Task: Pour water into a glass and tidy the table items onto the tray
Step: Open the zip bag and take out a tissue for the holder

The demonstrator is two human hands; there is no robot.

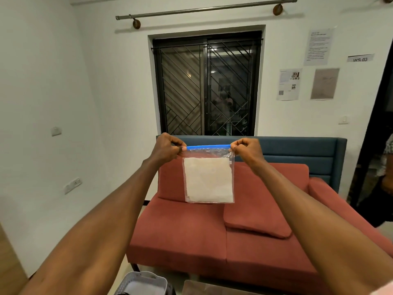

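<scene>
1. Zip bag, clear plastic with a blue seal strip along its top edge, hangs upright in mid-air in front of the red sofa; a folded white cloth fills most of it.
2. Left hand pinches the top left corner, fingers closed tight on the seal strip.
3. Right hand pinches the top right corner the same way, so the strip is stretched level between them.
4. Bag's sides and bottom edge hang free, touching nothing.
5. Grey perforated basket sits at the lower frame edge, well below the bag, between the forearms.
</scene>
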